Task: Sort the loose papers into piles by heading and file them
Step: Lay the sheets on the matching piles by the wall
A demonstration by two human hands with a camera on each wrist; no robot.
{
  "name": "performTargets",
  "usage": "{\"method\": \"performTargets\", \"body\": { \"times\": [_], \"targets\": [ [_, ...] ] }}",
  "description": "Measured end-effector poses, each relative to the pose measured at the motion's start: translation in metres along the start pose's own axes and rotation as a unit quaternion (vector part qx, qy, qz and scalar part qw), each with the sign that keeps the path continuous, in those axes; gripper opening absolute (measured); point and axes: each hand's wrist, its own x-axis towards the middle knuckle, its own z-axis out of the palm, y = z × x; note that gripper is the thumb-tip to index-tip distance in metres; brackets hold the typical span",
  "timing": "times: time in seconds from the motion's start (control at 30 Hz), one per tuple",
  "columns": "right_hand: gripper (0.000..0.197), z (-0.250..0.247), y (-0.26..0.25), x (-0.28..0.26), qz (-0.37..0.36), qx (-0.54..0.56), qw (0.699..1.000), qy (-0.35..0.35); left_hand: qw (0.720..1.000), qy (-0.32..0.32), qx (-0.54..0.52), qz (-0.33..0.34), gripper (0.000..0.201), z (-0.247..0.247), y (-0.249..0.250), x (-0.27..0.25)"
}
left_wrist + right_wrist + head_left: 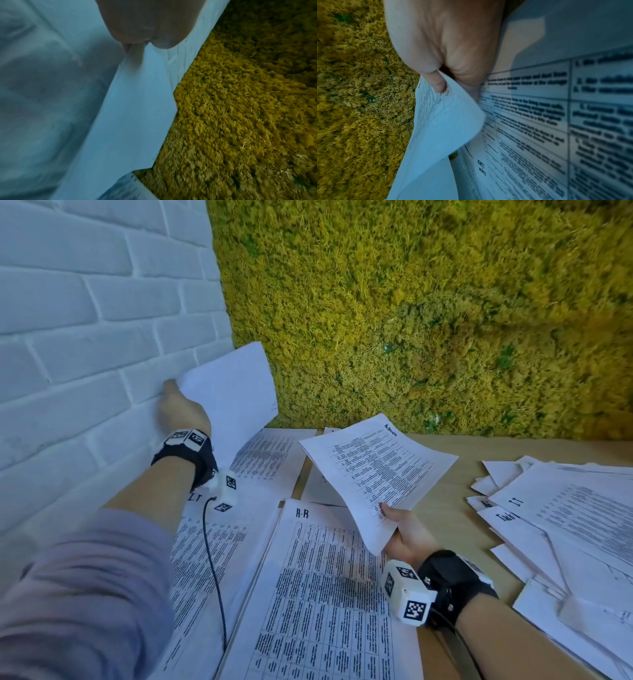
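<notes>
Left hand (181, 409), frame centre-left: pinches a blank-backed sheet (233, 395) raised against the white brick wall (85, 320). Right hand (407, 537), lower centre: grips an "Admin" sheet (373, 474) above the "H-R" pile (318, 594). Unsorted papers (575, 518) at right.

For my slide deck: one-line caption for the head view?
Left hand lifts a sheet; right hand holds an Admin page above sorted piles.
</notes>
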Motion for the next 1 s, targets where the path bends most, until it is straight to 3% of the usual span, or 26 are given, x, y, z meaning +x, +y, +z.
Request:
{"method": "performTargets", "body": {
  "times": [0.07,0.17,0.23,0.33,0.47,0.57,0.67,0.77,0.83,0.93,1.0],
  "targets": [
    [0.031,-0.001,0.0,-0.001,0.009,0.002,1.0,-0.001,1.0,0.012,-0.024,-0.005,0.042,-0.005,0.01,0.009],
    [0.037,-0.003,0.0,0.001,0.004,0.003,1.0,0.0,0.982,0.11,-0.117,0.102,0.048,-0.01,0.024,0.03],
    [0.037,-0.003,0.0,0.002,0.0,0.011,1.0,-0.004,0.975,0.1,-0.125,0.154,0.052,-0.013,0.032,0.032],
    [0.035,-0.001,0.0,0.0,-0.002,0.019,1.0,-0.014,0.965,0.013,-0.075,0.253,0.051,-0.005,0.033,-0.001],
    [0.038,0.0,0.001,0.0,0.005,0.013,1.0,-0.007,0.928,-0.168,0.01,0.334,0.047,0.018,0.005,-0.073],
    [0.04,0.0,0.001,0.0,0.01,0.007,1.0,-0.001,0.865,-0.336,0.097,0.36,0.054,0.034,-0.012,-0.1],
    [0.043,-0.001,0.001,0.001,0.007,0.01,1.0,-0.004,0.805,-0.443,0.155,0.364,0.055,0.052,-0.025,-0.097],
    [0.046,-0.001,0.001,0.001,0.001,0.002,1.0,-0.004,0.754,-0.524,0.189,0.347,0.039,0.056,-0.028,-0.099],
    [0.042,0.0,0.001,0.001,-0.002,-0.003,1.0,-0.007,0.736,-0.559,0.194,0.329,0.028,0.058,-0.026,-0.105],
    [0.039,-0.002,0.001,0.002,0.002,-0.001,1.0,-0.009,0.736,-0.554,0.251,0.296,0.021,0.068,-0.022,-0.111],
    [0.043,-0.002,0.001,0.003,0.003,0.0,1.0,-0.006,0.746,-0.544,0.29,0.253,0.033,0.077,-0.019,-0.113]
  ]
}}
